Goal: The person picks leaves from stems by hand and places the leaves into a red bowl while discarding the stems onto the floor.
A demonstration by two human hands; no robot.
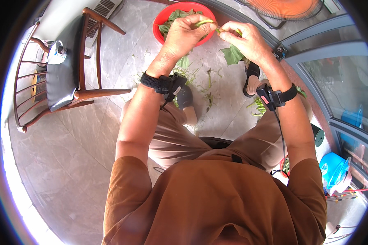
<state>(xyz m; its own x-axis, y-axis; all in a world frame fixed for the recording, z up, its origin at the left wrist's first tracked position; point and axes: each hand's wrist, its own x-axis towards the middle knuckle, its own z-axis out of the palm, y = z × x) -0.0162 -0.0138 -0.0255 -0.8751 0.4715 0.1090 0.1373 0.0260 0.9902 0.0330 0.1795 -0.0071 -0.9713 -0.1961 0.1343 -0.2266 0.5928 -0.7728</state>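
Observation:
Both hands are raised close together at the top of the view, their fingertips almost meeting. My left hand (184,35) pinches a green leaf stem (206,21) between thumb and fingers. In my right hand (247,41) is another piece of green stalk (239,32), and a broad green leaf (232,55) hangs below that hand. A thin strand seems to span the fingertips, too small to make out fully. Beneath and behind my left hand, a red plastic basin (155,30) on the floor holds green leaves (179,14), partly hidden by the hand.
Stem scraps (210,81) litter the tiled floor between my feet. A bunch of green stalks (258,107) lies beside my right leg. To the left is a wooden chair (61,82) bearing a white mug (57,53). An orange fan (285,9) and glass-paned door frames (328,55) stand right.

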